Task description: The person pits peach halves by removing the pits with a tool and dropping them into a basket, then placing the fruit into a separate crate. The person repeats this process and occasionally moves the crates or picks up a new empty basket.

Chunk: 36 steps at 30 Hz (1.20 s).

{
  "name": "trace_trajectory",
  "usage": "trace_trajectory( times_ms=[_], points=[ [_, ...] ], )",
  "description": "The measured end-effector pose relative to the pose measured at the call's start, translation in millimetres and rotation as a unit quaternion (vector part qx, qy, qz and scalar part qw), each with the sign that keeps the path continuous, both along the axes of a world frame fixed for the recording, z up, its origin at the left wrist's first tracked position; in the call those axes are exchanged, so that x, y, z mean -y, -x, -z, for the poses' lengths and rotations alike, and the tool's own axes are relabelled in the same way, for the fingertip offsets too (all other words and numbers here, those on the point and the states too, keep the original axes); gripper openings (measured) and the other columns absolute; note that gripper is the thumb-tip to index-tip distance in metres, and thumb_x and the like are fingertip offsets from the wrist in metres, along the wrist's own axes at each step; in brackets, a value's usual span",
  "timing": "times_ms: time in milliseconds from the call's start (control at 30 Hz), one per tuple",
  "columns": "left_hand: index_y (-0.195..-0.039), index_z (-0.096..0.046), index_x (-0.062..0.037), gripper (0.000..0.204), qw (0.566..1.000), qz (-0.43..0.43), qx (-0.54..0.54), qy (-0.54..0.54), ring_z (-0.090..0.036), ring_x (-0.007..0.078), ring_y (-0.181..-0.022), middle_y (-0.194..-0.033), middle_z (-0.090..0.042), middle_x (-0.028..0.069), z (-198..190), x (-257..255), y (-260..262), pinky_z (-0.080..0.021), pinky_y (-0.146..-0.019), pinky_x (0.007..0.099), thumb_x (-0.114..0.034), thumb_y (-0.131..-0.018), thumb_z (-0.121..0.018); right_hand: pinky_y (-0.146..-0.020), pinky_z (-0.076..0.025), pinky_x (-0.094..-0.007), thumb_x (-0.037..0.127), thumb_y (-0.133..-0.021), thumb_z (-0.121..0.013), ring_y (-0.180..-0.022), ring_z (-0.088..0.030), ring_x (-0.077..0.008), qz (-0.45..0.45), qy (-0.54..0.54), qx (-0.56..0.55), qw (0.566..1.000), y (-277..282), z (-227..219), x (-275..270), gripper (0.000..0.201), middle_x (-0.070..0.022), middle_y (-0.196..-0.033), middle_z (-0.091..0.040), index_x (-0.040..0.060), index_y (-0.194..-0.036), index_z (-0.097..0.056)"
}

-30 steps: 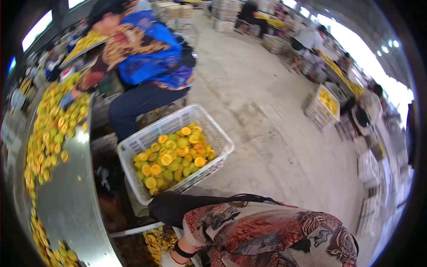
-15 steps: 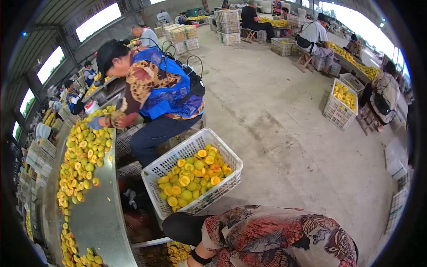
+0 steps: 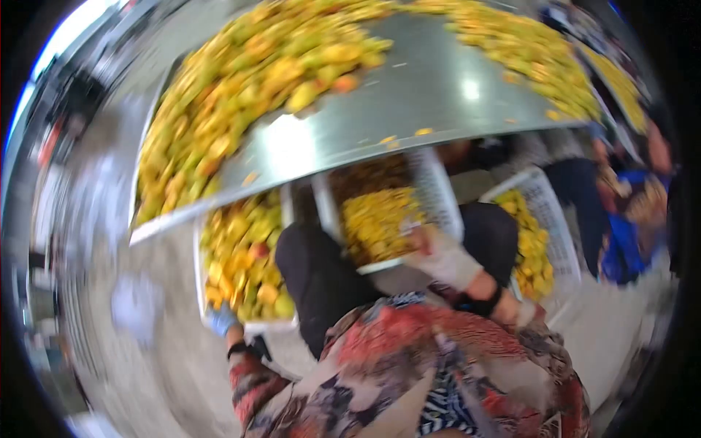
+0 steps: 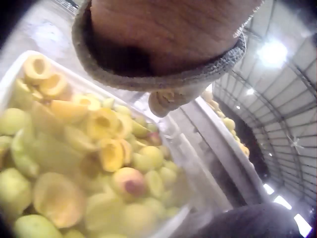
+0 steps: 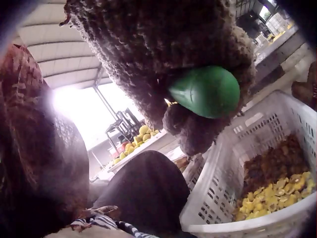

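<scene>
Gloved hands at the fruit crates, under the steel sorting table.

Nearest us, our right hand (image 5: 198,99) clenches a green-handled tool (image 5: 208,91) above the near rim of a white crate (image 5: 233,198) of scraps; our left hand (image 3: 219,319) touches the near edge of the halved-peach crate (image 4: 15,69), grip unclear; beyond, the fruit-laden table (image 3: 409,95).

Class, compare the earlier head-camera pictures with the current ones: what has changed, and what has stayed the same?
The view has swung from the hall down to the steel table and the crates beneath. The left hand now sits at the halved-fruit crate; the right hand grips a green handle. The fruit stays heaped as before.
</scene>
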State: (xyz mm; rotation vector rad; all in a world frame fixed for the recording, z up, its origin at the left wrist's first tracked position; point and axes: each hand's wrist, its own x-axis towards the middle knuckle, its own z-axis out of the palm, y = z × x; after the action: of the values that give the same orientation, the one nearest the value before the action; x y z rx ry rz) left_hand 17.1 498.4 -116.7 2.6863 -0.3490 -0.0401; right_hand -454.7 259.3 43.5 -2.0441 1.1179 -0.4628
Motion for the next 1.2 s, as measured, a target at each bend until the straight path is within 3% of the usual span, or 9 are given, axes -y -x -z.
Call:
trace_trajectory(
  times_ms=[100,167,267,467,667,933,1033,1133,1200],
  points=[
    [-0.13,-0.045,-0.0035,0.064,0.981,-0.165,-0.1,-0.031,-0.054,0.0312,-0.109,-0.12,-0.056,0.0194,-5,-14,27,-0.043,-0.091,0.0361,-0.024,-0.074,-0.069,-0.058,-0.045,-0.031,0.017,-0.071,-0.073,-0.06,-0.051,-0.0148,0.023,-0.048,-0.002,0.999,-7,11,10,0.034,-0.0048,-0.066,-0.051,0.002,-0.093,-0.051],
    [-0.131,-0.043,-0.0034,0.059,0.929,-0.218,-0.169,0.247,-0.054,0.0242,-0.1,-0.119,-0.056,0.0138,38,-39,25,-0.043,-0.087,0.0347,-0.012,-0.077,-0.067,-0.06,-0.046,-0.0291,0.014,-0.07,-0.073,-0.061,-0.052,-0.0138,0.057,-0.042,-0.023,0.997,-9,11,9,0.037,-0.0055,-0.068,-0.052,0.0013,-0.097,-0.051],
    [-0.126,-0.046,-0.0028,0.049,0.89,-0.284,-0.215,0.285,-0.054,0.0217,-0.09,-0.109,-0.058,0.0102,37,-34,46,-0.045,-0.08,0.0346,-0.014,-0.082,-0.065,-0.061,-0.046,-0.0273,0.017,-0.071,-0.074,-0.064,-0.051,-0.013,0.079,-0.102,-0.054,0.99,-25,-7,11,0.04,-0.0061,-0.071,-0.053,0.0013,-0.101,-0.052],
    [-0.115,-0.052,-0.0023,0.036,0.717,-0.282,-0.301,0.562,-0.057,0.0254,-0.084,-0.1,-0.059,0.0097,87,-36,39,-0.049,-0.074,0.0399,-0.014,-0.083,-0.064,-0.06,-0.048,-0.0285,0.015,-0.069,-0.073,-0.063,-0.055,-0.0145,0.076,-0.067,-0.051,0.993,-41,-4,11,0.04,-0.0079,-0.071,-0.057,0.0014,-0.102,-0.053],
    [-0.123,-0.047,-0.0052,0.048,0.605,-0.272,-0.44,0.605,-0.057,0.0353,-0.098,-0.112,-0.058,0.0159,129,-42,27,-0.045,-0.089,0.0499,-0.021,-0.081,-0.066,-0.058,-0.048,-0.0296,0.013,-0.07,-0.071,-0.059,-0.056,-0.0149,0.075,-0.087,-0.02,0.993,-47,-2,7,0.039,-0.0085,-0.071,-0.057,0.0005,-0.102,-0.052],
    [-0.113,-0.055,0.0014,0.04,0.564,-0.289,-0.402,0.661,-0.062,0.0305,-0.084,-0.103,-0.063,0.014,100,-26,36,-0.052,-0.077,0.0429,-0.022,-0.083,-0.064,-0.044,-0.038,-0.0235,0.002,-0.071,-0.057,-0.052,-0.044,-0.0075,0.097,-0.108,0.037,0.989,-34,23,5,0.023,0.0026,-0.068,-0.04,0.0087,-0.088,-0.043],
    [-0.118,-0.052,0.0018,0.039,0.508,-0.251,-0.454,0.687,-0.062,0.0336,-0.092,-0.107,-0.062,0.0166,100,-25,35,-0.051,-0.083,0.0468,-0.021,-0.086,-0.057,-0.056,-0.034,-0.0217,0.004,-0.068,-0.062,-0.063,-0.034,-0.0071,0.132,-0.167,0.076,0.974,-44,17,-1,0.024,0.0037,-0.072,-0.035,0.0068,-0.085,-0.045],
    [-0.118,-0.051,-0.0001,0.034,0.531,-0.306,-0.462,0.641,-0.064,0.033,-0.09,-0.105,-0.062,0.0177,47,-18,39,-0.054,-0.08,0.0463,-0.018,-0.088,-0.051,-0.045,-0.038,-0.0244,-0.001,-0.071,-0.056,-0.054,-0.045,-0.009,0.096,-0.107,0.072,0.987,-22,52,14,0.028,-0.0001,-0.076,-0.044,0.0065,-0.095,-0.045],
    [-0.114,-0.054,-0.0011,0.031,0.516,-0.286,-0.47,0.656,-0.064,0.0307,-0.085,-0.099,-0.064,0.0159,74,-25,35,-0.055,-0.077,0.044,-0.017,-0.087,-0.054,-0.044,-0.038,-0.0243,-0.001,-0.071,-0.055,-0.053,-0.045,-0.0094,0.101,-0.138,0.096,0.981,-21,55,14,0.029,-0.0007,-0.077,-0.045,0.0064,-0.097,-0.045]
  ],
)
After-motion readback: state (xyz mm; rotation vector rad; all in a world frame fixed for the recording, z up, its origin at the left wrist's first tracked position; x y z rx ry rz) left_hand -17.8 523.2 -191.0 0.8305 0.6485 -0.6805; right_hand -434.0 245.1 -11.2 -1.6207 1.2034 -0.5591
